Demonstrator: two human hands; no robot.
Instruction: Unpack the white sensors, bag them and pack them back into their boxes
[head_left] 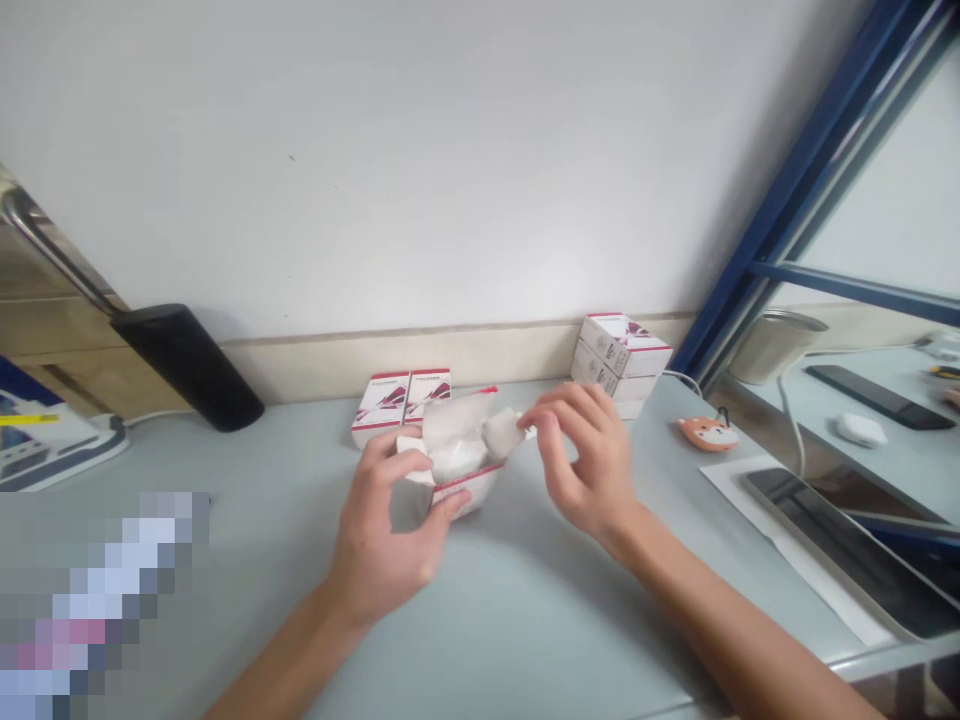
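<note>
My left hand [386,530] grips a small white and red carton [469,485] on the grey table [525,620], thumb on the front, fingers round its left side. The carton's flaps stand open and pale wrapped contents [457,445] stick out of the top. My right hand [589,455] pinches the right top flap [517,428] of that carton between thumb and fingertips.
Two matching cartons [401,400] stand behind the held one, a stack of more [619,360] at the back right. An orange fox-shaped figure [709,432], a dark tablet [847,550], a black cylinder [187,365] and a metal cup [776,345] lie around.
</note>
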